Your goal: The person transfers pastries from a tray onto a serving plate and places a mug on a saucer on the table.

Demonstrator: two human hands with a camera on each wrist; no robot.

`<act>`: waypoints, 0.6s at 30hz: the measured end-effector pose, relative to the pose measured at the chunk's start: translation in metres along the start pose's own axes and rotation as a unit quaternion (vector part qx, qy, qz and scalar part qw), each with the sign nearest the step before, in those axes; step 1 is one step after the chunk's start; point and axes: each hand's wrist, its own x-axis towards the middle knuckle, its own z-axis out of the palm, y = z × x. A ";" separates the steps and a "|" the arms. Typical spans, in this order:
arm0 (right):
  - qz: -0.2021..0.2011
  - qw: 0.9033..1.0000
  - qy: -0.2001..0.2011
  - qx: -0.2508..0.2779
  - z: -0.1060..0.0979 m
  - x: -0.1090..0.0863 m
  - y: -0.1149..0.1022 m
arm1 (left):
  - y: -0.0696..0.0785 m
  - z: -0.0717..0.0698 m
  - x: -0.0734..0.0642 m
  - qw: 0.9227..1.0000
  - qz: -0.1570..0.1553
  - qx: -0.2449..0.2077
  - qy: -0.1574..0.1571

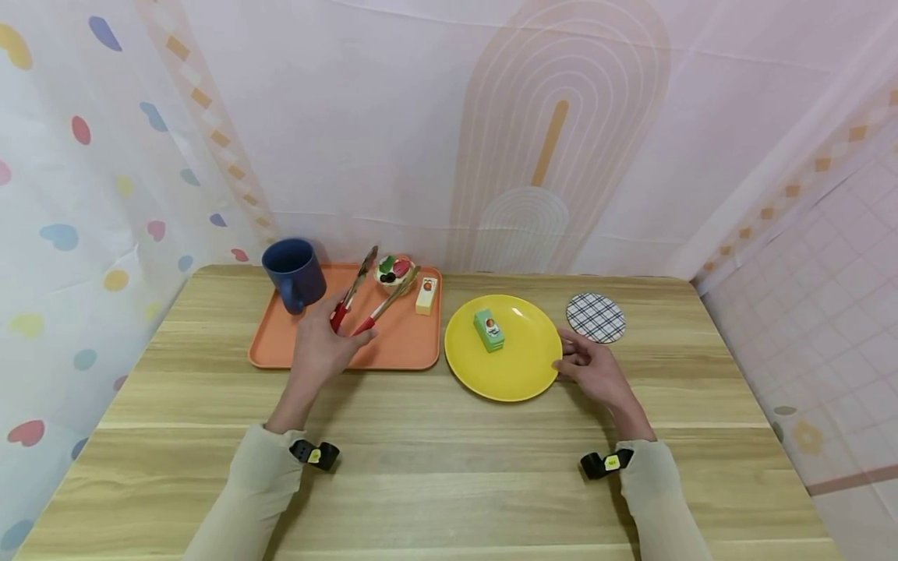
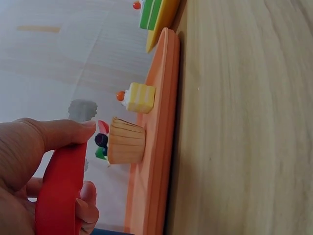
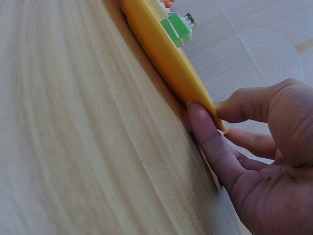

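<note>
My left hand (image 1: 326, 343) grips a pair of tongs (image 1: 382, 308) by the red handles, thumb on one side and fingers on the other. The metal arms are spread, and their tips reach to either side of a fruit-topped tart (image 2: 126, 141) on the orange tray (image 1: 396, 354). At the rim of a yellow plate (image 1: 522, 374), my right hand (image 1: 592, 366) pinches the edge between thumb and fingers, clearer in the right wrist view. A green cake slice (image 1: 489, 330) sits on that plate, left of its middle.
A dark blue mug (image 1: 298, 273) stands at the tray's back left corner. Right of the tart is a small yellow cake slice (image 1: 426, 296). A round checked coaster (image 1: 596, 317) lies behind the right hand. Patterned curtains (image 1: 365, 140) hang behind the wooden table (image 1: 456, 483).
</note>
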 end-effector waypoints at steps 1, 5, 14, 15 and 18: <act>0.000 1.000 0.000 0.001 0.000 0.000 0.000 | -0.001 0.000 0.001 1.000 0.000 -0.001 0.000; -0.003 1.000 -0.002 0.005 -0.001 0.000 0.001 | -0.004 0.002 0.003 1.000 0.000 -0.004 -0.001; 0.004 1.000 0.000 -0.010 -0.001 0.002 0.005 | -0.015 0.009 0.010 1.000 -0.014 0.006 -0.008; 0.004 1.000 0.000 -0.012 -0.001 0.002 0.005 | -0.016 0.010 0.011 1.000 -0.015 0.007 -0.009; 0.006 1.000 0.003 -0.014 -0.001 0.002 0.006 | -0.019 0.013 0.014 1.000 -0.015 0.009 -0.011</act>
